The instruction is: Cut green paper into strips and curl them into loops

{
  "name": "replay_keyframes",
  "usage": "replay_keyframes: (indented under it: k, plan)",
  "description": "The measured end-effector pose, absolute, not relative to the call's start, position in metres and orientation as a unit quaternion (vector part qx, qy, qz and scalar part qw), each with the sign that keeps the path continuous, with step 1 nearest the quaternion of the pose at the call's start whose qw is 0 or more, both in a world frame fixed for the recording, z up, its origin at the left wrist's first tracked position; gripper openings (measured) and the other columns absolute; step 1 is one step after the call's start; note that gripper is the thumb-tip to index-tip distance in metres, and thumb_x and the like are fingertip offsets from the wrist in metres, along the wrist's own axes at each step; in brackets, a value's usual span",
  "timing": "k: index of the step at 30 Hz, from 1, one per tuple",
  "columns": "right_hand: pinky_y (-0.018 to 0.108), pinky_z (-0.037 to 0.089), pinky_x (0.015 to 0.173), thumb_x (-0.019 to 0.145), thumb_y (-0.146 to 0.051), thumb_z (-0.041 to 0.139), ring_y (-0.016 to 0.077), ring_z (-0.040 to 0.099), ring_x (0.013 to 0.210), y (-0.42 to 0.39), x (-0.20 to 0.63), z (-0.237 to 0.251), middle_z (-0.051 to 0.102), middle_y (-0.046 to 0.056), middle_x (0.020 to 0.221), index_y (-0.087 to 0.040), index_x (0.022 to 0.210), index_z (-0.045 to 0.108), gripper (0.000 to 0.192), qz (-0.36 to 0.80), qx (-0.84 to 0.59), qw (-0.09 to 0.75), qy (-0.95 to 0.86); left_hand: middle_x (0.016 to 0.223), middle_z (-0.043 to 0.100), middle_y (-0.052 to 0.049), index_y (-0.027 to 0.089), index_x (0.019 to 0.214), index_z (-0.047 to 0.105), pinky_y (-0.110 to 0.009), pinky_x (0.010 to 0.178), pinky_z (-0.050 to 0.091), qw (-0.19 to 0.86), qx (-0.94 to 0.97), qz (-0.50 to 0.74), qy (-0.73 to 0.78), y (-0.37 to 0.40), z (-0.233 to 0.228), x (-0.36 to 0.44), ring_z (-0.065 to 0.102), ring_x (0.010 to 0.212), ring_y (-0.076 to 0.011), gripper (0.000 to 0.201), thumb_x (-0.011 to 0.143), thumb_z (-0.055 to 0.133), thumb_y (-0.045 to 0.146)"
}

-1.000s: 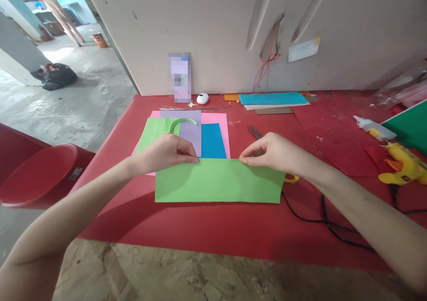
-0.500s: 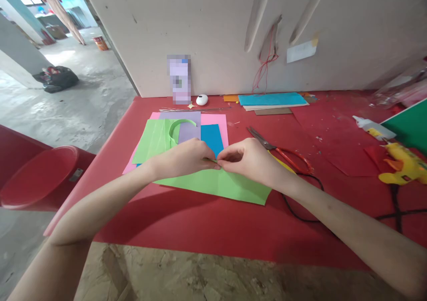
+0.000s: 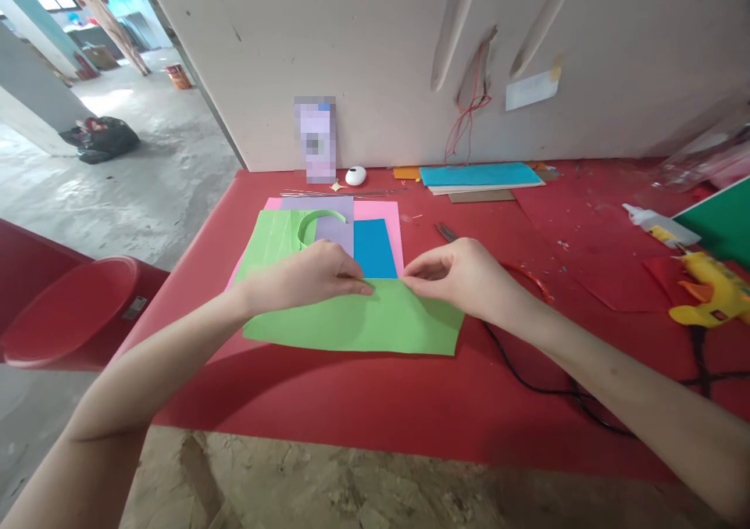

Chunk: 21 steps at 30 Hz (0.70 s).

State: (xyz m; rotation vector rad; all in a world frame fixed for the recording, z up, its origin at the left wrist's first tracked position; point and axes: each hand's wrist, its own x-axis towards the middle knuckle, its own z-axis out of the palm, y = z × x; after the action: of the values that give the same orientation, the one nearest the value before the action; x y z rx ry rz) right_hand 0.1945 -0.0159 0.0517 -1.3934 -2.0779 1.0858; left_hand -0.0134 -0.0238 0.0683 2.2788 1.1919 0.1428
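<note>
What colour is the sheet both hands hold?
The sheet is light green, seen in head view.

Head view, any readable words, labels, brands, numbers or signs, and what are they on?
None can be read.
Sticker on round red object: too small.
Phone screen: pixelated.
Yellow label on white bottle: too small.
Dark label on glue gun: too small.
Orange can: too blurred.

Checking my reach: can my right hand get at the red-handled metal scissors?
Probably yes: the scissors lie close to your right hand, but its fingers must first release the green paper sheet.

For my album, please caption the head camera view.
Left hand and right hand pinch green paper above a red table.
</note>
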Motion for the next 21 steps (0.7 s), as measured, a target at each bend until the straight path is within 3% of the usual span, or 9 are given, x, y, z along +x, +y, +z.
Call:
replay_keyframes:
  k: [7, 11, 14, 18, 21]
  plan:
    - [0.027, 0.052, 0.059, 0.066, -0.026, 0.062, 0.0204, 0.068, 0.068, -0.016, 0.221, 0.053, 0.072, 0.001, 0.068, -0.022, 0.064, 0.069, 0.008, 0.379, -0.533, 0.154, -0.740, 0.050, 0.026, 0.005, 0.016, 0.050, 0.048, -0.023, 0.044, 0.018, 0.333, 0.821, 0.040, 0.461, -0.027, 0.076, -0.037, 0.020, 0.045, -0.0054, 0.038, 0.081, 0.051, 0.038]
    - [0.031, 0.054, 0.065, 0.064, -0.028, 0.063, 0.0227, 0.069, 0.070, -0.010, 0.250, 0.046, 0.072, 0.004, 0.068, -0.020, 0.063, 0.067, 0.009, 0.374, -0.588, 0.156, -0.700, 0.051, 0.021, 0.005, 0.017, 0.049, 0.034, -0.022, 0.041, 0.016, 0.333, 0.804, 0.002, 0.493, -0.026, 0.082, -0.063, 0.016, 0.045, -0.0052, 0.042, 0.079, 0.051, 0.041]
    - [0.034, 0.056, 0.068, 0.067, -0.033, 0.063, 0.0240, 0.069, 0.074, -0.012, 0.257, 0.050, 0.073, 0.006, 0.074, -0.019, 0.072, 0.069, 0.016, 0.351, -0.620, 0.200, -0.673, 0.052, 0.016, 0.005, 0.018, 0.050, 0.026, -0.023, 0.040, 0.014, 0.328, 0.783, -0.016, 0.529, -0.026, 0.081, -0.075, 0.014, 0.045, -0.0054, 0.046, 0.079, 0.051, 0.044]
    - [0.032, 0.054, 0.078, 0.074, -0.033, 0.060, 0.0214, 0.068, 0.086, -0.030, 0.219, 0.065, 0.073, 0.002, 0.091, -0.022, 0.085, 0.071, 0.019, 0.299, -0.503, 0.266, -0.766, 0.051, 0.020, 0.005, 0.017, 0.050, 0.034, -0.021, 0.041, 0.016, 0.357, 0.798, -0.028, 0.485, -0.028, 0.073, -0.055, 0.016, 0.047, -0.0058, 0.042, 0.080, 0.051, 0.040]
    - [0.030, 0.052, 0.074, 0.076, -0.023, 0.060, 0.0191, 0.067, 0.081, -0.044, 0.183, 0.071, 0.073, 0.002, 0.089, -0.020, 0.084, 0.072, 0.015, 0.287, -0.440, 0.228, -0.820, 0.049, 0.022, 0.005, 0.016, 0.050, 0.038, -0.021, 0.041, 0.016, 0.352, 0.818, 0.007, 0.455, -0.031, 0.066, -0.033, 0.017, 0.046, -0.0054, 0.040, 0.082, 0.051, 0.037]
